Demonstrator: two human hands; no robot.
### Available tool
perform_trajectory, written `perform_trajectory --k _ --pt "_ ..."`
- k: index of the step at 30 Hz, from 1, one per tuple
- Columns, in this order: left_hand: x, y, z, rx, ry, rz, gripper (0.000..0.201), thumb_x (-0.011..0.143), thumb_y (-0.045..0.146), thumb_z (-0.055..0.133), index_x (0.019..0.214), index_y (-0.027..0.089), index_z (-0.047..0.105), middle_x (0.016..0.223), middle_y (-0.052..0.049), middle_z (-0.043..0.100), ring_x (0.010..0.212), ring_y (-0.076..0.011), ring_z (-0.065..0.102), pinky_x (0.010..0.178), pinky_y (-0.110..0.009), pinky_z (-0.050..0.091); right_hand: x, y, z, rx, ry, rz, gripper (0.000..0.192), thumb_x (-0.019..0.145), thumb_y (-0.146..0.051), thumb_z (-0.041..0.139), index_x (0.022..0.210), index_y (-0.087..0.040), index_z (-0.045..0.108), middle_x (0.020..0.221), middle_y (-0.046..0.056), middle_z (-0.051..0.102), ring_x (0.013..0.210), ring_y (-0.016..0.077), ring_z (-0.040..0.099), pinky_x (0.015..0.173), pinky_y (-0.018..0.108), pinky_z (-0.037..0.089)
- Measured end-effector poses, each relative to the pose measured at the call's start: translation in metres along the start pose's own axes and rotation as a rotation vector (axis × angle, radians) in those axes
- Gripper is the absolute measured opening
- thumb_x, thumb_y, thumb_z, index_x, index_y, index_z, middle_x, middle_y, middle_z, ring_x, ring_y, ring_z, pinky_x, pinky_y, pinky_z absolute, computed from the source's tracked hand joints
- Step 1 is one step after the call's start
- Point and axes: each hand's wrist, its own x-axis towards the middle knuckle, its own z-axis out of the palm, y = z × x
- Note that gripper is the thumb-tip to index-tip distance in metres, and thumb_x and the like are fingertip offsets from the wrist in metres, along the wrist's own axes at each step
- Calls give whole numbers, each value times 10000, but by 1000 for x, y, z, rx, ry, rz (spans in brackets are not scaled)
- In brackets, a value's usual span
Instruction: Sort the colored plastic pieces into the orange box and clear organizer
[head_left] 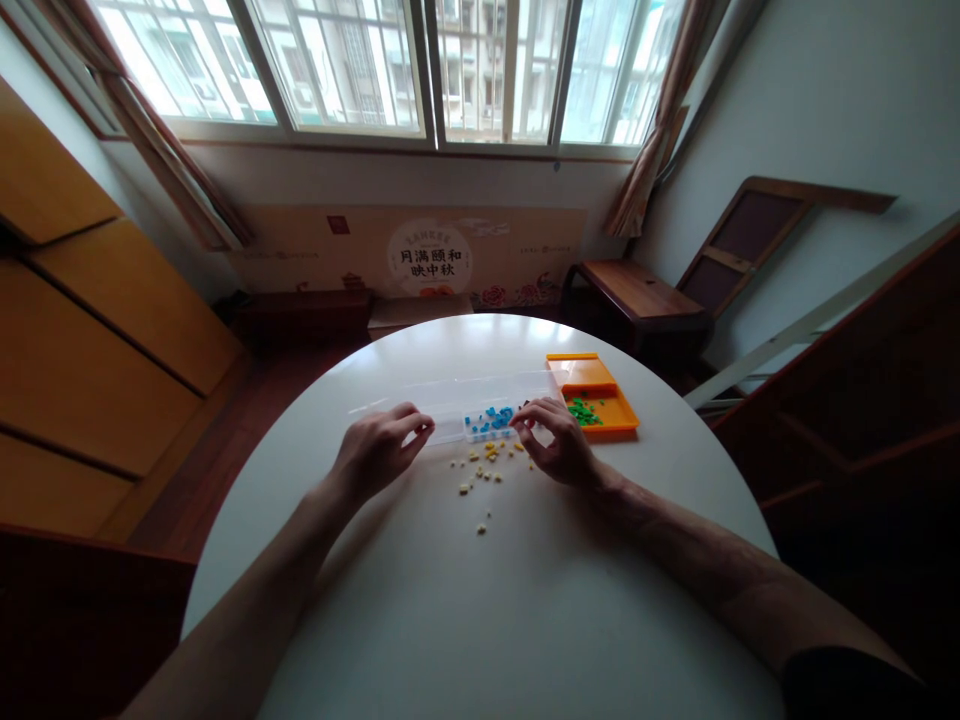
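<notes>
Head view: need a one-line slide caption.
Both hands, left hand and right hand, rest at a clear box of blue pieces, yellow pieces loose on the white table.

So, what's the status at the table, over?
Left hand at clear box, fingers pinched. Right hand beside blue pieces. Yellow pieces loose between hands.
</notes>
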Motion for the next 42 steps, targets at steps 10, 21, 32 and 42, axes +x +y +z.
perform_trajectory --k 10,21,32,42 --pt "-5 -2 2 14 -17 25 268 1108 329 575 1024 251 817 1033 -30 820 715 -171 703 632 -296 437 -1 -1 6 -5 -3 -7 146 1000 -154 636 987 -257 739 891 24 749 837 227 689 868 411 531" --pt "-4 0 0 30 19 49 220 1073 292 621 983 255 818 990 -10 820 723 -172 703 651 -299 449 -2 -2 5 -7 -16 -25 147 996 -146 634 981 -249 737 884 24 742 826 218 678 850 406 515" --pt "2 17 -2 -212 2 272 146 1011 295 691 1004 278 835 934 11 807 684 -118 703 648 -257 509 -7 11 2 9 -16 -56 138 984 -132 662 989 -244 742 888 15 731 852 210 680 872 386 514" --pt "1 14 8 -175 -136 390 208 1075 261 608 988 279 796 907 -5 781 718 -149 717 654 -282 487 -6 10 1 4 -20 -72 127 1004 -156 647 970 -239 737 888 23 737 842 212 658 856 386 499"
